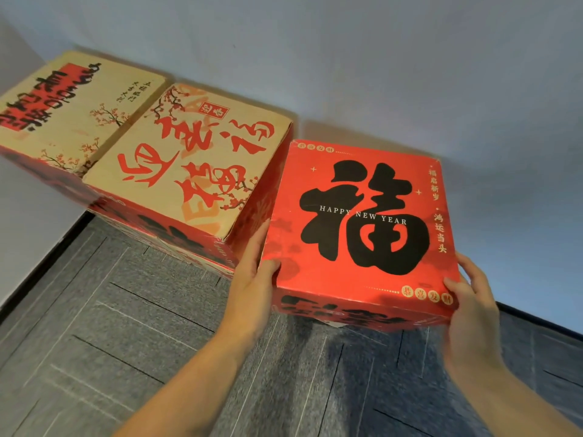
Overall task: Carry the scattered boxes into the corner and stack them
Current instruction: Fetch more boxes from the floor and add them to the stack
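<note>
Your two forearms come in from the lower edge of the view and reach forward, one on each side of the red box (362, 222). Your left hand (252, 272) is at about 8 o'clock of the box. Its thumb lies on the top face near the corner, and its fingers go along the left wall, in the narrow gap to the next box. Your right hand (470, 298) is at about 4 o'clock. Its thumb presses on the top face at the near right corner, and the fingers curl round the right wall. So both hands grip the red box between them.

The red box has a bright red top with one big black character and the white words "HAPPY NEW YEAR" across it. There are small gold characters down its right edge and gold round marks at two corners. Its front wall is red with black writing. The box stands close to the pale wall (410, 74); I cannot tell if its bottom rests on something.

At 9 o'clock of it, just beside it, is a beige box (195, 165) with red brush characters and plum blossoms. Further, at 10 o'clock, a second beige box (69, 102) touches that one. Grey carpet floor (126, 326) lies below, at 6 o'clock.
</note>
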A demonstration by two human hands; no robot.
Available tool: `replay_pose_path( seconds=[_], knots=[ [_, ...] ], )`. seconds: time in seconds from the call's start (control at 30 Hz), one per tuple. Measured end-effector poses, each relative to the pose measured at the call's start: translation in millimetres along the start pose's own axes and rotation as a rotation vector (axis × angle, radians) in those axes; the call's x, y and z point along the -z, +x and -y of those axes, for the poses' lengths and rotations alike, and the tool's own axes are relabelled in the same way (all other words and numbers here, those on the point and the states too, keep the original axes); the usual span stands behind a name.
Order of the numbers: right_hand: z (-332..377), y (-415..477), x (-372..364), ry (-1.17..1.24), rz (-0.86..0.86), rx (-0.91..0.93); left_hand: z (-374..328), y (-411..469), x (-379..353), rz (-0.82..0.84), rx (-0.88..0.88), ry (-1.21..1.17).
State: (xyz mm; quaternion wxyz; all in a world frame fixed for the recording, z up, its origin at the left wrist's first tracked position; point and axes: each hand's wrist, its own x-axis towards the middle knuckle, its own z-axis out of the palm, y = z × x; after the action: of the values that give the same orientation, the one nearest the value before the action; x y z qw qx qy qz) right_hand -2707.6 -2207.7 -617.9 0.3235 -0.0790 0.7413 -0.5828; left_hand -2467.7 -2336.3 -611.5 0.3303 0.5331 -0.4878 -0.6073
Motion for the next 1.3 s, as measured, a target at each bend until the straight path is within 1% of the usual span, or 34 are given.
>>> replay_pose_path(
  seconds=[0.07,0.13,0.2,0.23,0.27,0.4,0.5,0.6,0.77,0.97,1.2,1.27,1.3],
  knots=[
    [1.1,1.4,4.4,0.035,-0.035,-0.036,3.8,-11.2,0.9,-0.119,0.045,-0.096],
    [6.0,1.3,8.5,0.069,-0.073,-0.124,5.2,-24.7,2.5,-0.250,0.222,-0.257],
    [12.4,-2.3,8.9,0.054,-0.013,-0.226,7.7,-32.0,2.9,-0.276,0.411,-0.452],
    [16.8,-6.0,6.4,0.029,0.037,-0.251,6.1,-32.6,2.7,-0.279,0.461,-0.508],
    [19.6,-8.9,3.0,0.012,0.070,-0.261,2.2,-31.4,2.0,-0.283,0.474,-0.531],
    [24.1,-17.3,-13.3,-0.017,0.130,-0.245,-20.6,-18.5,1.4,-0.342,0.435,-0.571],
    [19.5,-22.5,-24.2,-0.027,0.169,-0.254,-28.2,-11.1,7.0,-0.334,0.455,-0.442],
    [8.6,-23.9,-30.7,-0.042,0.177,-0.249,-21.4,-4.0,11.3,-0.339,0.470,-0.357],
    [0.6,-24.1,-37.8,-0.034,0.203,-0.246,-15.5,2.7,18.2,-0.291,0.461,-0.314],
    [-0.1,-17.6,-44.5,-0.048,0.216,-0.255,-3.5,16.2,21.5,-0.283,0.428,-0.319],
    [11.0,-8.0,-37.0,-0.108,0.256,-0.227,-8.7,20.1,15.3,-0.245,0.421,-0.364],
    [14.5,-10.2,-33.1,-0.071,0.259,-0.265,-8.6,18.4,14.1,-0.231,0.421,-0.379],
    [15.2,-11.5,-30.5,-0.031,0.253,-0.313,-9.3,17.5,13.6,-0.230,0.419,-0.383]
  ],
)
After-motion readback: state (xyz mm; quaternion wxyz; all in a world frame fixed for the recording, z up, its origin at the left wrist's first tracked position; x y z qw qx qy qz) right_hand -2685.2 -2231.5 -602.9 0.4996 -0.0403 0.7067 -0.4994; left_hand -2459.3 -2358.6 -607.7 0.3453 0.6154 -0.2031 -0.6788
